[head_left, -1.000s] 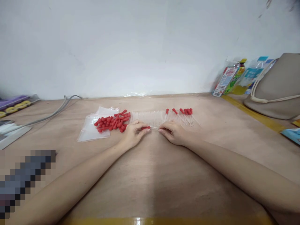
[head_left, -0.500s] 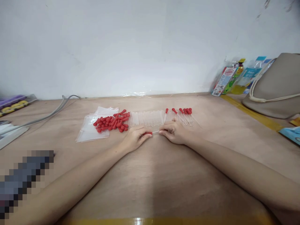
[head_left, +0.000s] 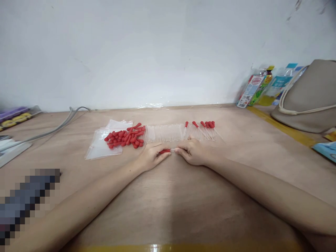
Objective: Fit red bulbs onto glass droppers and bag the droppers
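A red rubber dropper bulb (head_left: pixel 165 151) is pinched in my left hand (head_left: pixel 153 156), its open end pointing right. My right hand (head_left: pixel 193 151) grips a thin clear glass tube (head_left: pixel 172 150), whose short bare stretch meets the bulb's mouth. How far the tube sits inside the bulb I cannot tell. Behind my hands lies a row of loose clear tubes (head_left: pixel 165 132). A pile of red bulbs (head_left: pixel 126 137) rests left of that row, partly on clear plastic bags (head_left: pixel 97 145). To the right, several droppers with red bulbs fitted (head_left: pixel 207 124) lie side by side.
Bottles (head_left: pixel 275 85) and a beige bag (head_left: pixel 309 94) stand at the back right by the wall. A blue packet (head_left: pixel 325 151) lies at the right edge. On the left are a grey cable (head_left: pixel 61 124), a purple and yellow item (head_left: pixel 15 115) and a blurred-out dark object (head_left: pixel 28 199).
My right hand has slid slightly left, closer to my left hand. Less of the tube shows between them. My left hand and the bulb stay nearly still.
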Available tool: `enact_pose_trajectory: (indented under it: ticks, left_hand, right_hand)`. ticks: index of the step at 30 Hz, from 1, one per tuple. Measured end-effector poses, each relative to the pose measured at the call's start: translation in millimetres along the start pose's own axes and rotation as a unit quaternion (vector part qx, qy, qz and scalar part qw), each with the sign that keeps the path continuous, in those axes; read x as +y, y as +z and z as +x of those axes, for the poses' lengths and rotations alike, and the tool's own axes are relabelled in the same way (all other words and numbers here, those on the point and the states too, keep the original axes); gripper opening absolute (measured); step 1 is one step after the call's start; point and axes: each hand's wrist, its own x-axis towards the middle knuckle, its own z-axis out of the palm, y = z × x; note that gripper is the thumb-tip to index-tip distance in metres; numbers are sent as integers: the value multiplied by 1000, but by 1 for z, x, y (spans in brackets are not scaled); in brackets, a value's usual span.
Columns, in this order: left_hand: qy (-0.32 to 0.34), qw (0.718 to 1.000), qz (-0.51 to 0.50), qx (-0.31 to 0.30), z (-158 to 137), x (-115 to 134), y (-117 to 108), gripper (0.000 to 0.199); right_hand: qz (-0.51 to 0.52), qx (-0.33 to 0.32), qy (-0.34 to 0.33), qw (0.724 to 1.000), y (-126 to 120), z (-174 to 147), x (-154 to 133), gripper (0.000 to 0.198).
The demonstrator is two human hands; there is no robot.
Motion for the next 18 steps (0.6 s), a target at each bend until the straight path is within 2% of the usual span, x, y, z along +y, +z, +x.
enact_pose_trajectory:
  ticks: [10,12,14,16,18]
  left_hand:
    - [4,1000,12,2,1,-3,-1,18]
    - [4,1000,25,18,2,-4,-3,20]
    - [-9,997,52,48,2,-5,-4,30]
    - [-31,993,85,71,1,-8,-6,39]
    - [-50,990,112,70,0,-10,-6,40]
  right_hand:
    - [0,-55,24,998,-4,7,-6,29]
    - [-29,-69,26,997,-10,8,-7,29]
    - [-55,-72,34,995,-18,8,-3,26]
    - [-63,-51,68,994,-29,9,8,20]
    - [-51,-13,145,988,-44,9,25,14]
